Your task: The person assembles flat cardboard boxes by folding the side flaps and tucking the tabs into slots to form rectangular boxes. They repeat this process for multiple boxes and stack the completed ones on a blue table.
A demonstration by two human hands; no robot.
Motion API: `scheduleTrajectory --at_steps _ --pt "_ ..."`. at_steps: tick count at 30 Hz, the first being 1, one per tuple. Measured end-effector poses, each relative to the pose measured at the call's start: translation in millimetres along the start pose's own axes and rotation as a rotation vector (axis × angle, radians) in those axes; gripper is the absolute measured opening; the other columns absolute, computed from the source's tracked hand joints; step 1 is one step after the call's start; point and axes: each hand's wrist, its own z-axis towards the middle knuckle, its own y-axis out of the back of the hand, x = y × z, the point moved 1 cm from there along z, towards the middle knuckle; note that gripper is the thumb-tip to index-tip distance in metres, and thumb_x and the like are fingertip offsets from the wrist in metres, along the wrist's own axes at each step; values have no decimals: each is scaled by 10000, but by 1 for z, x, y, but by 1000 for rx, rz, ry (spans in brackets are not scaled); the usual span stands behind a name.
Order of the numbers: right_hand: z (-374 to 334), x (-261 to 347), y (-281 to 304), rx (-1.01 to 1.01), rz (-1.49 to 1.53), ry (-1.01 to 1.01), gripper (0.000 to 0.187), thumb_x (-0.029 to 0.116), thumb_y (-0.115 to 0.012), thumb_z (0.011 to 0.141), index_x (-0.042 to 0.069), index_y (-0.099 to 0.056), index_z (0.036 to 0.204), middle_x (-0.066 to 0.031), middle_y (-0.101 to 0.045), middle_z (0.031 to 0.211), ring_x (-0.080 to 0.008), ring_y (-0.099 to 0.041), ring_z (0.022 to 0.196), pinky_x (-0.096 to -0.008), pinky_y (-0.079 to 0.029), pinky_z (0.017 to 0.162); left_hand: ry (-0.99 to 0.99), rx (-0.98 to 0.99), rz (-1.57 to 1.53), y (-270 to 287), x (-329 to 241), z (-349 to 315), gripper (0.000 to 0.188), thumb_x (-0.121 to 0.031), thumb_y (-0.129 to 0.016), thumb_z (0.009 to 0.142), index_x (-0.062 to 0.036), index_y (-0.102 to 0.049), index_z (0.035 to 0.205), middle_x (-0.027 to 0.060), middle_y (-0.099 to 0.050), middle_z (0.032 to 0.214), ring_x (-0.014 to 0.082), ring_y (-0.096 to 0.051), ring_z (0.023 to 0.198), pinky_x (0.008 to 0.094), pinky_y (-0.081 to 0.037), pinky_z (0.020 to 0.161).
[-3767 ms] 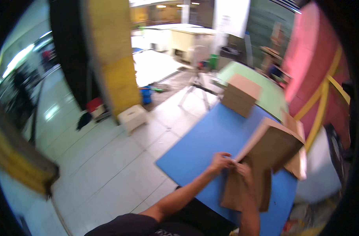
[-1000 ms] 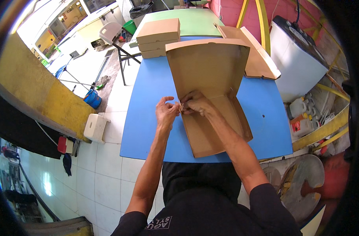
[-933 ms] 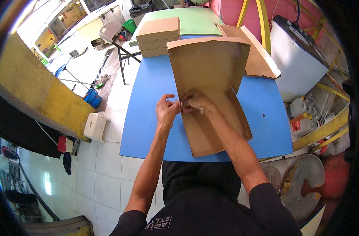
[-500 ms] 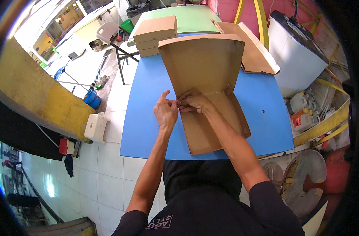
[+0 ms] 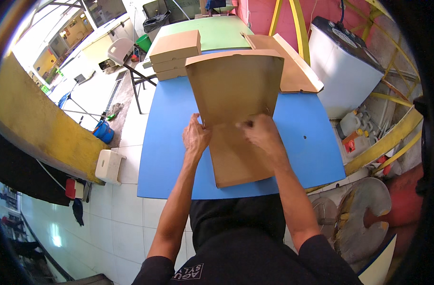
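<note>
A brown cardboard box blank [image 5: 233,95] lies on the blue table [image 5: 169,123], its far half folded up toward me and its near flap flat. My left hand [image 5: 196,137] pinches the left edge at the fold line. At the right side of the fold, my right hand [image 5: 258,133] presses on the cardboard. Both forearms come in from the bottom of the view.
A stack of closed cardboard boxes [image 5: 175,53] sits at the table's far left, more flat cardboard [image 5: 293,66] at far right. A green table [image 5: 212,33] lies beyond. A white appliance [image 5: 343,71] stands right; a white chair [image 5: 124,52] and a white stool [image 5: 108,166] left.
The view swung from the room down onto the table. In the last second the upper panel tilted up and my right hand slid from the left fold corner to the right side.
</note>
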Motion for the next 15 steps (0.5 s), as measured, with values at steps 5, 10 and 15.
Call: scheduleTrajectory --at_steps 5,10,15 --pt "-9 -27 62 -381 -271 -200 299 332 -742 895 58 -730 1013 -146 -750 881 -326 -690 729 -429 -530 661 -126 -123 125 -12 2 9 336 -150 -695 801 -90 -660 1130 187 -728 880 381 -696 777 483 -533 737" --pt "0 -52 63 -284 -29 0 186 169 -683 933 96 -738 1096 -164 -745 884 -362 -712 741 -454 -547 651 -115 99 -170 15 9 14 305 -125 -682 835 -56 -644 1129 141 -740 916 299 -720 754 423 -549 676" --pt "-6 -72 64 -163 146 127 206 25 -656 906 54 -721 1099 -173 -743 873 -282 -744 770 -387 -580 673 -275 305 -174 48 41 25 247 -100 -677 845 -34 -649 1082 147 -729 1010 302 -722 817 411 -560 695"
